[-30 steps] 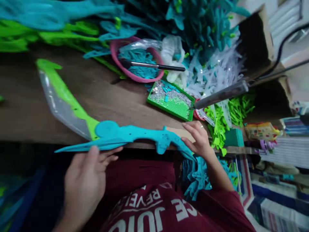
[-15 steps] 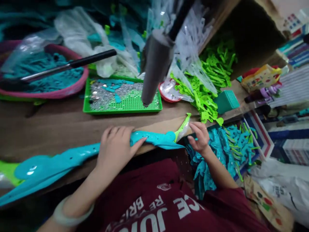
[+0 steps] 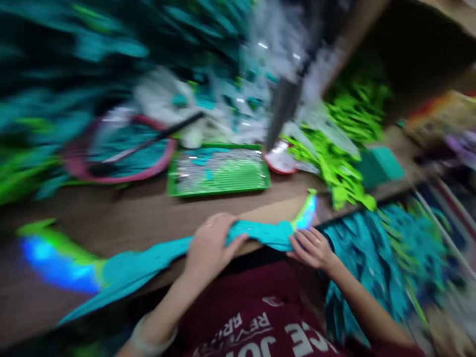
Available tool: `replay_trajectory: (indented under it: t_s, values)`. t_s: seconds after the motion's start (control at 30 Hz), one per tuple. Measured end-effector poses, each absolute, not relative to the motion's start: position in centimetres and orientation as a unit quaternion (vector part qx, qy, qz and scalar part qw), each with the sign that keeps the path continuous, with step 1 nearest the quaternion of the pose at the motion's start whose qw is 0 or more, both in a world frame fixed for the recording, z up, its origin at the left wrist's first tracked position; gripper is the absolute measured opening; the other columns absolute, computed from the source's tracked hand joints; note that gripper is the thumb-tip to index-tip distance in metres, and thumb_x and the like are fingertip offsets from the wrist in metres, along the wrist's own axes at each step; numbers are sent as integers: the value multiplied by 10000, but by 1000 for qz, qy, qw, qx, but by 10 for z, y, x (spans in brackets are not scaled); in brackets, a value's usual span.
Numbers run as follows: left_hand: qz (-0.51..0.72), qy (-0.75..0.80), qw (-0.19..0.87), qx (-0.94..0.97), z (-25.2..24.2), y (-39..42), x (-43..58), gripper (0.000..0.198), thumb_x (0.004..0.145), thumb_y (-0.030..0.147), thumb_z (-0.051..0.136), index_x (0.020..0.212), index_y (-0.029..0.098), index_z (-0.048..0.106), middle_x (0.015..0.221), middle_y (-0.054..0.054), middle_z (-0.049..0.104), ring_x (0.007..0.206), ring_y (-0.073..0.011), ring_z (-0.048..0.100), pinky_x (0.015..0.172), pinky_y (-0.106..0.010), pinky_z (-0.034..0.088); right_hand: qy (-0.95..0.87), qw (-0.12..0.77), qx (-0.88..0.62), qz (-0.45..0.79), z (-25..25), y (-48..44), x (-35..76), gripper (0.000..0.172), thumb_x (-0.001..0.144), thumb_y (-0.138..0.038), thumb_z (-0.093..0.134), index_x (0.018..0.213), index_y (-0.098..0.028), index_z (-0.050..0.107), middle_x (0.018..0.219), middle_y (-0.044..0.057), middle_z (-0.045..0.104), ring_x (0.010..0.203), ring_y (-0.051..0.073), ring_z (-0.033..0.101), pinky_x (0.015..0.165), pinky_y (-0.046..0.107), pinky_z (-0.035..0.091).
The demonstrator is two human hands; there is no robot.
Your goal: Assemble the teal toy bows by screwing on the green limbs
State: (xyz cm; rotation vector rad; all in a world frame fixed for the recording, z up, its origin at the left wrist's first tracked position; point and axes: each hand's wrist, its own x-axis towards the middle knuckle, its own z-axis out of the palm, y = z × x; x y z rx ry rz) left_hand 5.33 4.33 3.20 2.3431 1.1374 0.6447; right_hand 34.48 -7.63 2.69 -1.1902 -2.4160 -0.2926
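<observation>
A long turquoise plastic toy bow (image 3: 159,255) lies along the table's front edge, with curved green tips at both ends. Clear inserts in the left tip (image 3: 59,265) and the right tip (image 3: 307,213) glow bright blue. My left hand (image 3: 211,248) is wrapped over the bow's middle, thumb along its near side. At the right end, my right hand (image 3: 310,248) has its fingers closed on the turquoise body just below the glowing tip. The frame is blurred, so fine detail is lost.
Behind the bow is a green tray (image 3: 219,191) of small metal bits and turquoise pieces. A pink basket (image 3: 169,153) of turquoise parts has a dark rod across it. A grey tool (image 3: 284,109) hangs above, near piled green parts (image 3: 327,158). Turquoise assemblies (image 3: 357,248) fill the lower right.
Both clear tip inserts now glow blue. My right hand has come down from beside the right tip and closed on the bow's end. The whole view has shifted, showing more of the left end.
</observation>
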Motion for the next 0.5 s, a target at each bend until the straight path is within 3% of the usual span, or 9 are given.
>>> replay_trajectory:
  t_s: [0.13,0.23,0.3,0.4,0.5]
  values:
    - [198,406,207,868,29,37,56,667,815,750,577,1085,141,612,1047,-136,662,1004,-308,609,813,-433,536,-900,235,-337,-146,60,-36,363,303,882,-377,634,1097,-183,724,854,135,723,804,271,672,677,426,547]
    - [230,435,188,850,22,37,57,620,861,740,514,1008,146,610,1001,-128,644,990,-292,597,816,-424,536,-927,232,-290,-59,95,27,306,419,924,-436,548,1240,-182,653,963,153,711,887,293,644,717,446,515]
    - [263,413,180,853,20,31,54,656,869,744,492,1087,136,607,1095,-156,647,1087,-310,587,922,-460,514,-941,199,-266,-70,116,75,237,336,933,-352,560,1223,-209,647,995,134,710,914,279,619,758,426,489]
    - [260,339,140,893,20,18,41,886,771,804,575,1327,116,520,1375,-224,560,1315,-376,484,1107,-552,380,-932,110,-312,-150,126,165,141,305,975,-164,415,1176,-149,644,1020,158,699,1001,286,573,801,407,423]
    - [222,336,68,913,15,5,31,883,745,645,747,1401,121,474,1483,-213,497,1381,-388,438,1116,-534,366,-943,6,-295,-153,116,240,95,275,965,-90,411,1034,-115,677,929,152,703,1031,286,542,809,376,376]
